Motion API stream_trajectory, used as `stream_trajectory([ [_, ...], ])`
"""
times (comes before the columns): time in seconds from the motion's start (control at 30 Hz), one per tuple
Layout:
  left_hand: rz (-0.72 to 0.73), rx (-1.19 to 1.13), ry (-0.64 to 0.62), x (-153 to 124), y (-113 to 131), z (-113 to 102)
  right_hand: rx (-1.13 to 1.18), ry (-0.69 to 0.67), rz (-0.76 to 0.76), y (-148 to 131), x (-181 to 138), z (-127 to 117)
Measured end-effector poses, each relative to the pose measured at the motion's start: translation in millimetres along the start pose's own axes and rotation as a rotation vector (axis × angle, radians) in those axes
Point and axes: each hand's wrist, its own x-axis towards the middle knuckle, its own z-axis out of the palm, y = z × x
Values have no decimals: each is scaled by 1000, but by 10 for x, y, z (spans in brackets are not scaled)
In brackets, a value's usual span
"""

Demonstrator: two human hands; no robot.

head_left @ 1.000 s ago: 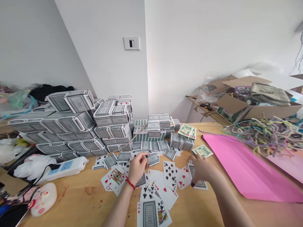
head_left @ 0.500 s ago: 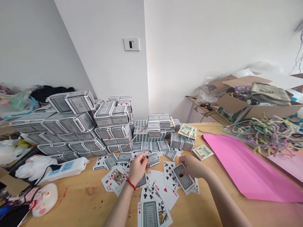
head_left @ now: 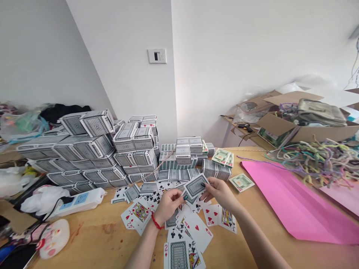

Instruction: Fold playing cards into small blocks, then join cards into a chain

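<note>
Over the spread cards, my left hand (head_left: 169,206), with a red string bracelet on the wrist, pinches the left edge of some playing cards (head_left: 195,186). They show grey patterned backs. My right hand (head_left: 219,192) grips the right edge of the same cards, thumb on top. How many cards are in this small bunch, I cannot tell. Beneath and around both hands lie loose cards, some face up: an ace of hearts (head_left: 198,228), a five of hearts (head_left: 211,215) and a jack (head_left: 227,218). Nearer to me is a face-down card (head_left: 178,255).
Card packs are stacked in a wall (head_left: 92,147) along the back left. Green card boxes (head_left: 241,182) sit right of centre. Pink paper (head_left: 288,205) and tangled yarn (head_left: 322,158) are at right. A power strip (head_left: 80,201) lies on the left.
My right hand has lifted the cards from the right side and brought them up and left to my left hand. A five of hearts and a jack now show where they lay.
</note>
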Motion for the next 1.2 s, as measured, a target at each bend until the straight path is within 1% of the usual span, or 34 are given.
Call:
stream_trajectory([
  [0.2,-12,-48,134,17,-28,-57,-6,194,-25,23,24,-60],
  [0.33,-10,-124,227,30,-18,-65,66,277,-38,14,24,-88],
  [0.4,-26,-192,268,35,-18,-60,140,287,-53,9,24,-85],
  [0.57,-77,-351,352,45,-38,-56,379,265,-67,3,32,-65],
  [0.67,-80,-402,397,49,-60,-72,418,263,-79,-3,30,-54],
  [0.77,-48,-403,405,48,-77,-89,398,241,-57,8,32,-32],
  [0.9,-17,-316,404,44,-82,-78,334,198,6,60,49,30],
  [1.03,69,-109,399,22,-71,-41,290,91,27,102,50,118],
  [1.1,168,75,438,2,-63,-28,252,51,23,102,39,162],
  [1.2,379,412,523,-30,-59,-7,195,13,0,90,21,221],
])
